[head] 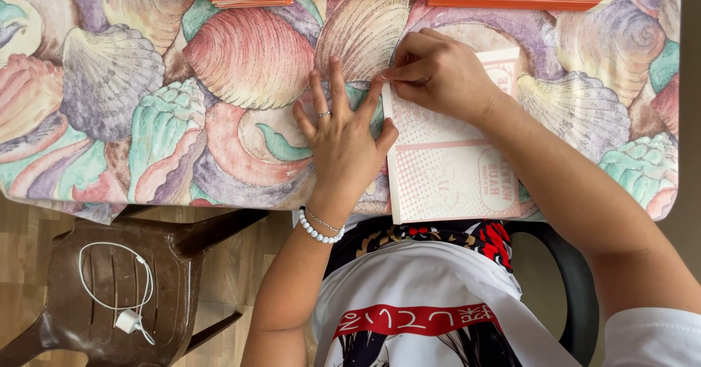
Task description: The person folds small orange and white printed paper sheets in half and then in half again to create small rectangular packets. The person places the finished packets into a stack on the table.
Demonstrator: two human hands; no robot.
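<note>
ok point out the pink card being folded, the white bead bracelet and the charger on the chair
pink card [445,166], head view, on its dotted face below the right hand
white bead bracelet [318,232], head view, on the beads across the left wrist
charger [127,321], head view, on the white plug lying on the brown chair seat

Single head view, straight down and close over the shell-print worktop [109,82]; its near edge and a brown chair [109,294] below.

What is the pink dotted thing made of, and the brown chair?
The pink dotted sheet looks like thin matte card or paper: flat with crisp straight edges, lying under the right hand. The brown chair looks like moulded plastic, with a smooth, slightly shiny slotted seat.
</note>
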